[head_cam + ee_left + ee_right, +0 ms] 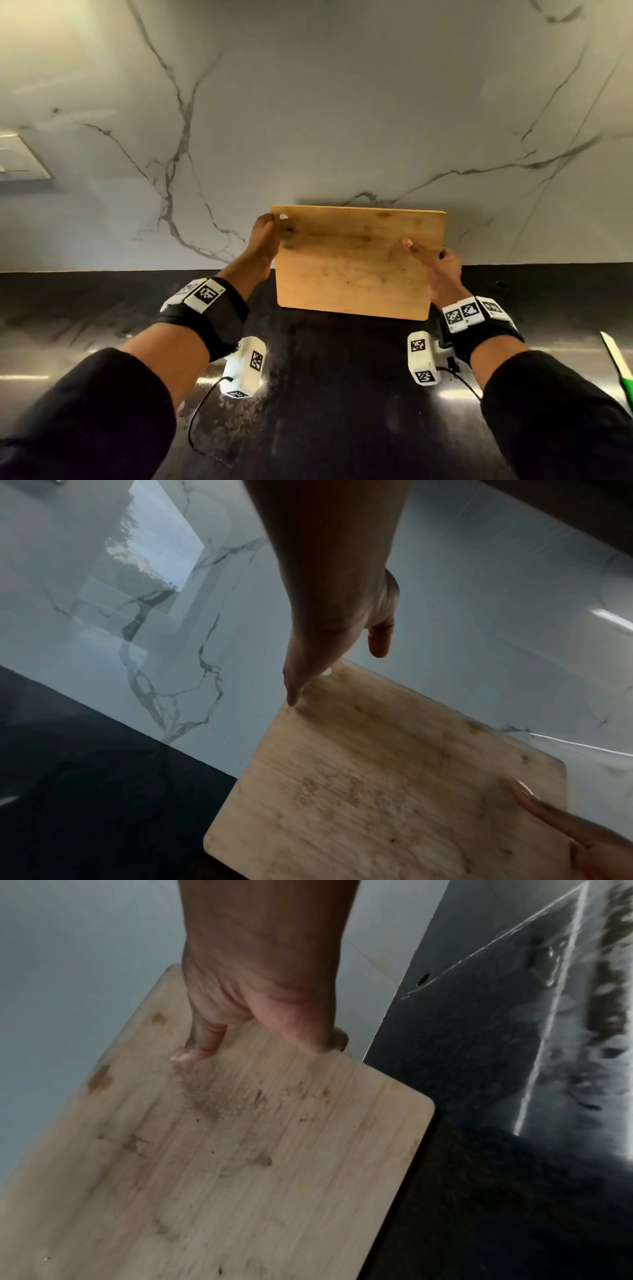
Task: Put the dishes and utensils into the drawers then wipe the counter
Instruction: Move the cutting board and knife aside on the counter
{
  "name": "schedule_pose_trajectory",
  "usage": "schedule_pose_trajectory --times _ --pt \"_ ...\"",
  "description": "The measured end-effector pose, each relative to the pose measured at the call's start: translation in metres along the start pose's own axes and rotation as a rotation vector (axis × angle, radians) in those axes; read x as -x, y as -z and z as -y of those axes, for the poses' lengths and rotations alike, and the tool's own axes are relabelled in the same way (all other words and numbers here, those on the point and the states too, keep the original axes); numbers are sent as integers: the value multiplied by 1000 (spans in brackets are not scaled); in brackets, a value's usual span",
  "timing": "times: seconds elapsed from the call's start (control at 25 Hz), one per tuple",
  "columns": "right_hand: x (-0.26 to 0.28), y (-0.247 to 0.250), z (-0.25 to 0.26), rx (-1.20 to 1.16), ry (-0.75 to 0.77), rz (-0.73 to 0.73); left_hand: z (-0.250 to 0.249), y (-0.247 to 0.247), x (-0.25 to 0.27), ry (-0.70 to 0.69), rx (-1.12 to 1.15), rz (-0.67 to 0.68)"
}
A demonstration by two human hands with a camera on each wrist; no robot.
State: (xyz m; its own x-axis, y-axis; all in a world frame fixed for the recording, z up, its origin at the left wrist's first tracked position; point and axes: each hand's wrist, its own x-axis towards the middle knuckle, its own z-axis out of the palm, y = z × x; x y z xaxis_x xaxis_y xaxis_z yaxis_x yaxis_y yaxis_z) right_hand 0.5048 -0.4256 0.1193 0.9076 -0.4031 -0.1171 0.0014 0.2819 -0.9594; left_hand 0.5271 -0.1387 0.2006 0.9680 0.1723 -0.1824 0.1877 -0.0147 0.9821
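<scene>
A wooden cutting board (356, 263) (394, 785) (219, 1150) stands nearly upright against the marble backsplash, its lower edge on the black counter (325, 394). My left hand (265, 236) (329, 642) grips its upper left corner beside the small hole, thumb on the front face and fingers behind. Along the board's right edge my right hand (435, 260) (253, 1020) holds on, thumb pressed on the front and fingers wrapped behind. The stained front face of the board looks towards me.
The white marble backsplash (308, 120) rises behind the board. A green-handled knife (620, 366) lies at the right edge of the counter. A small hole (501, 283) sits in the counter at the back right. A wall plate (20, 157) is at far left.
</scene>
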Motion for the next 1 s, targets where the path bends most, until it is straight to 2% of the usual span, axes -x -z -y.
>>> schedule_pose_trajectory --times 0.24,0.48,0.6,0.72,0.8,0.88,1.0 --pt "-45 -16 4 -19 -11 15 16 -7 -33 -85 41 15" --pt "-75 -29 8 -1 45 43 14 -14 -52 -183 36 -9" --pt "-75 -29 2 55 61 -19 28 -16 -56 -224 -112 -22" --pt "-72 -23 -12 206 28 -169 39 -21 -46 -130 -302 -74" --pt "-66 -13 -24 352 7 -235 45 -24 -31 -69 -436 -60" --pt "-36 -2 -23 532 14 -232 50 -24 -6 -63 -576 14" --pt "17 31 -18 714 118 -186 55 -25 39 -170 -850 234"
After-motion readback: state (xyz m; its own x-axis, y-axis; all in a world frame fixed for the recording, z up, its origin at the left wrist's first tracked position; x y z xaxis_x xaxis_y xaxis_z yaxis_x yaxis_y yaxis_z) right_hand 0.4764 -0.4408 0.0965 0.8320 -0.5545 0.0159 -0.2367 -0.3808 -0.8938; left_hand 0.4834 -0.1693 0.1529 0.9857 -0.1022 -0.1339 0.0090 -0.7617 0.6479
